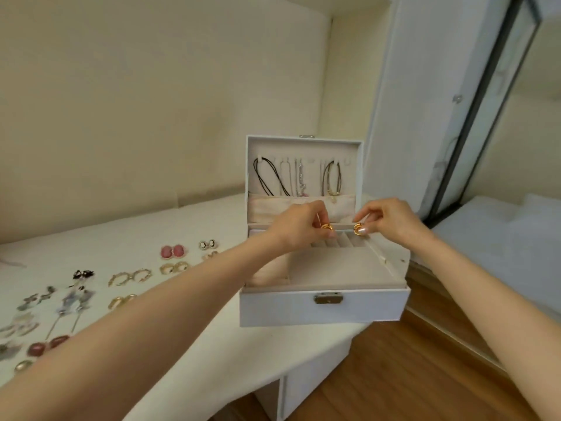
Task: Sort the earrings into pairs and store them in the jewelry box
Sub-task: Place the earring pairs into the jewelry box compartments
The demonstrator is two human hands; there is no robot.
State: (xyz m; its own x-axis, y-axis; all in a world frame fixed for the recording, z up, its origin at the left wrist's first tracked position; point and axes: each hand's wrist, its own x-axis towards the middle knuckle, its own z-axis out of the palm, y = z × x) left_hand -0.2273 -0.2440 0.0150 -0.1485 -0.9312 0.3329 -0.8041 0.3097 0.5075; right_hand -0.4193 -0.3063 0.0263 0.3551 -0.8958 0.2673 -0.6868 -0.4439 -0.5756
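Note:
The white jewelry box (321,308) stands open at the right end of the white table, with necklaces (299,177) hanging inside its raised lid. My left hand (299,224) pinches a gold earring (327,227) over the ridged slots (343,242) at the back of the box tray. A matching gold earring (358,228) is pinched by my right hand (391,218) just to the right, above the same slots. Several earring pairs lie on the table to the left: pink ovals (172,251), gold hoops (130,277), dark red ovals (47,345).
The white table (212,354) ends right of the box; wooden floor (409,378) lies below. A bed with white sheets (501,247) sits at right, beside a mirrored sliding door (491,95). A cream wall rises behind the table.

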